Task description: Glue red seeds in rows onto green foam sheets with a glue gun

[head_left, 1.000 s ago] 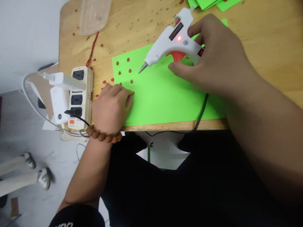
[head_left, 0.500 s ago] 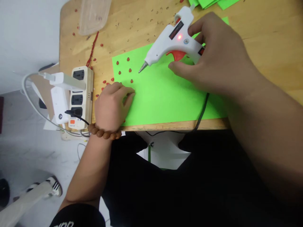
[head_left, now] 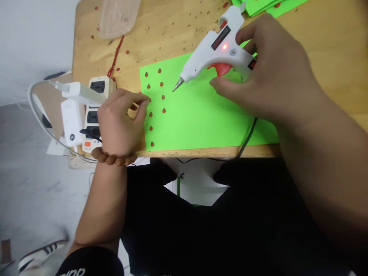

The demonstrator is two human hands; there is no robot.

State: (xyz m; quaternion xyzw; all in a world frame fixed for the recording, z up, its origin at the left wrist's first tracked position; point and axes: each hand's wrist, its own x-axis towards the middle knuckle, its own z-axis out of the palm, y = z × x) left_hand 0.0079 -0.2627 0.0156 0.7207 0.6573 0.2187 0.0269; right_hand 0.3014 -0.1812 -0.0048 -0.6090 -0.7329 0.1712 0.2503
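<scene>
A bright green sheet (head_left: 201, 115) lies along the table's front edge. Small red pieces (head_left: 163, 110) sit on its left part in two columns. My right hand (head_left: 267, 73) grips a white glue gun (head_left: 208, 53) by the handle, its metal tip just above the sheet, right of the red pieces, and a red light glowing on its side. At the sheet's left edge is my left hand (head_left: 123, 119), thumb and forefinger almost touching beside a red piece in the left column. Whether anything is between those fingertips is too small to tell.
A power strip (head_left: 92, 115) with chargers and cables stands left of my left hand. Behind are a clear plastic tray (head_left: 119, 19), a dark red strand (head_left: 116, 55) and scattered bits. More green sheets (head_left: 264, 5) lie at the back. A person's shoe (head_left: 43, 251) shows on the floor.
My left hand has moved left, off the sheet's pieces, uncovering the lower left column and a fourth piece in the right column. The glue gun stays in my right hand; the view has shifted slightly.
</scene>
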